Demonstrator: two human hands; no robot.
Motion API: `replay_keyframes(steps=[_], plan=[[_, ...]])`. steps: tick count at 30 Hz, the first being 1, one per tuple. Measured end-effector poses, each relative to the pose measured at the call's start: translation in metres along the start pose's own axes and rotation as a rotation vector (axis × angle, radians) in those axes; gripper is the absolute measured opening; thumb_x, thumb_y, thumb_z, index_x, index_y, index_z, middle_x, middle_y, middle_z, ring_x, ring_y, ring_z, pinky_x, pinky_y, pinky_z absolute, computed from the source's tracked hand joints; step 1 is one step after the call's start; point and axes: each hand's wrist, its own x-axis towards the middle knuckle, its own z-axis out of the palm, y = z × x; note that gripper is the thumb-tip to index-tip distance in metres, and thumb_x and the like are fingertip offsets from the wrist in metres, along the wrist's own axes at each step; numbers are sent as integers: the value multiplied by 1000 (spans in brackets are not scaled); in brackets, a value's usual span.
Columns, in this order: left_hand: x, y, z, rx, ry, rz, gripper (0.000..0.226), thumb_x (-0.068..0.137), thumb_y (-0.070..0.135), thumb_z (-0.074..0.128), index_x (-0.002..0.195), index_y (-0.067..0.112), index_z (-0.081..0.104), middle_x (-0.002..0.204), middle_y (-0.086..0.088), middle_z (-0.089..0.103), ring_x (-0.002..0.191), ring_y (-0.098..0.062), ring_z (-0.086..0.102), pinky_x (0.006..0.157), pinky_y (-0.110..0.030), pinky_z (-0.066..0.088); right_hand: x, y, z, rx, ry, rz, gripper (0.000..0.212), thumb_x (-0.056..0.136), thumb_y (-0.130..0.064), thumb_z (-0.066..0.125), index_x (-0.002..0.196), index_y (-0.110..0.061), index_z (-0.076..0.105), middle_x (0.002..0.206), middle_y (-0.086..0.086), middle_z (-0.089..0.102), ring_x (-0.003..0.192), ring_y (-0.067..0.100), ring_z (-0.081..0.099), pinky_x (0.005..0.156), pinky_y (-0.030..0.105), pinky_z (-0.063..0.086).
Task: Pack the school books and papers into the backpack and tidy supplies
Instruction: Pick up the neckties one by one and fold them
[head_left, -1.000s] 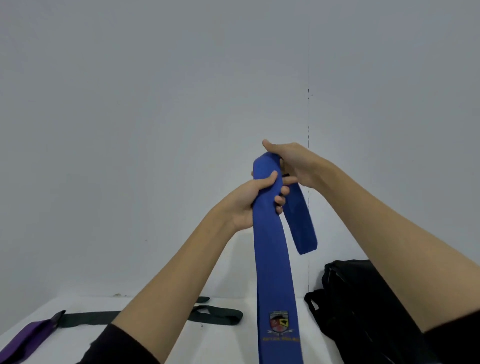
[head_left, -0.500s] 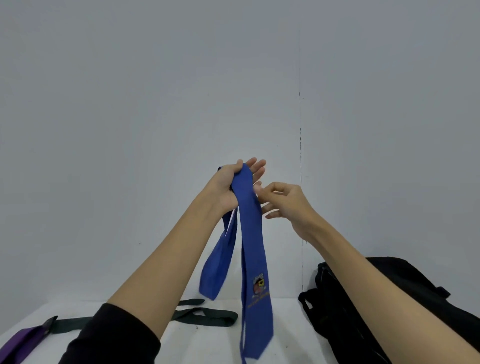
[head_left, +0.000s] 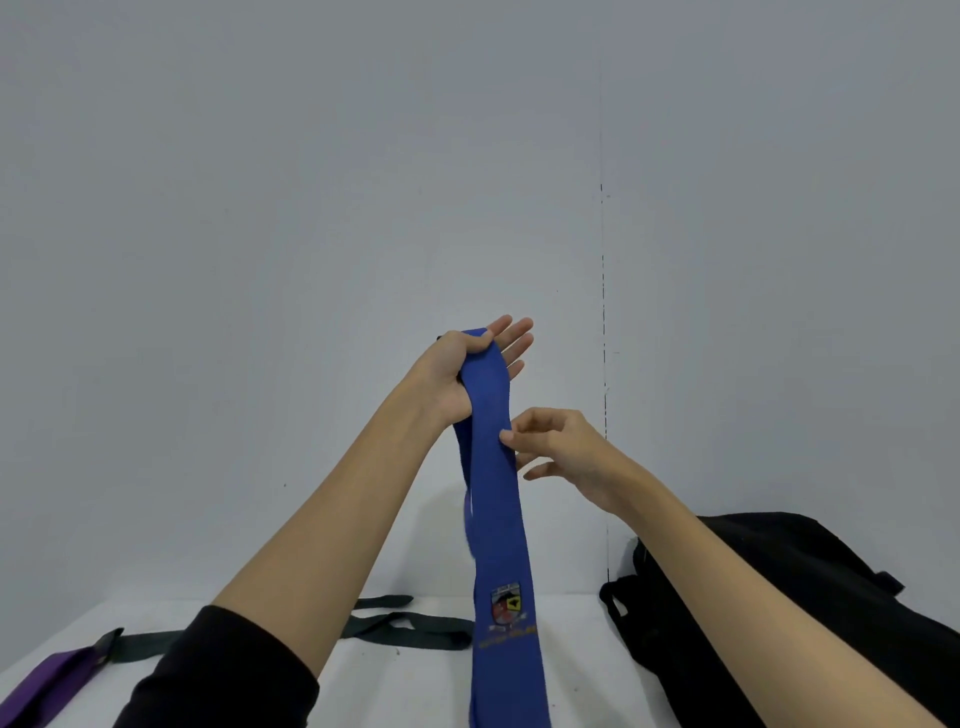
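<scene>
Left hand (head_left: 457, 371) raised, thumb clamping the fold of the blue tie (head_left: 493, 499) against the palm, fingers extended behind the cloth. Right hand (head_left: 563, 457) lower, thumb and forefinger pinching the tie's edge just below the left hand, remaining fingers loosely curled. Tie doubled over the left hand, hanging straight down; crested wide end low over the front of the table (head_left: 405, 691), narrow end hidden behind it.

Backpack (head_left: 810, 597) slumped black at the table's right edge, against the wall; opening not discernible. Green tie (head_left: 415, 626) flat along the back edge, behind the left forearm. Purple tie (head_left: 47, 686) at the front left corner, overlapping the green one's end. No books or papers in view.

Step in hand, by judgement: folding the blue tie for stowing. Next move likely calls for drawing the right-hand pinch down to align both halves, then folding again before carrying the bundle rightward to the backpack. Risk: slippery cloth sliding off the left hand if the thumb eases.
</scene>
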Motion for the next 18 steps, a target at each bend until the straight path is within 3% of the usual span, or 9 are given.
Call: replay_keyframes(steps=[4, 6, 9, 13, 16, 18], plan=[[1, -8, 6, -12, -4, -9, 28, 100, 5, 31, 111, 5, 57, 124, -10, 63, 92, -19, 64, 90, -32, 47, 2, -10, -2, 130, -49, -44, 54, 87, -55, 52, 112, -9, 64, 102, 4, 69, 84, 16, 65, 82, 34, 52], [2, -12, 9, -3, -12, -15, 29, 100, 7, 30, 107, 5, 58, 122, -10, 63, 96, -20, 63, 89, -31, 47, 4, -16, -2, 116, -77, -61, 62, 86, -59, 45, 118, -9, 62, 104, 8, 70, 92, 23, 67, 87, 35, 52], [4, -14, 10, 64, -44, 9, 30, 101, 10, 29, 105, 8, 59, 124, -10, 63, 105, -23, 59, 94, -33, 46, 6, -19, -7, 167, -35, -61, 42, 95, -37, 50, 112, -1, 64, 103, 14, 70, 95, 31, 67, 91, 41, 52], [3, -14, 6, 125, -70, 22, 30, 102, 12, 28, 106, 10, 58, 111, -5, 66, 101, -23, 60, 84, -34, 50, 4, -18, -16, 125, -44, -59, 23, 94, -26, 56, 97, -5, 67, 84, 2, 70, 74, 15, 64, 72, 26, 51], [3, -16, 0, 70, -51, 16, 29, 102, 11, 29, 113, 7, 55, 110, -7, 67, 97, -24, 63, 78, -35, 51, 3, -20, -20, 139, -62, -80, 20, 95, -23, 55, 93, -5, 64, 77, 1, 69, 73, 20, 62, 76, 32, 50], [4, -17, -3, 46, -43, 3, 29, 102, 11, 30, 117, 6, 53, 107, -6, 68, 95, -24, 63, 79, -35, 51, 1, -23, -21, 172, -105, -73, 25, 95, -21, 53, 103, 1, 62, 81, 5, 70, 75, 24, 66, 78, 34, 53]])
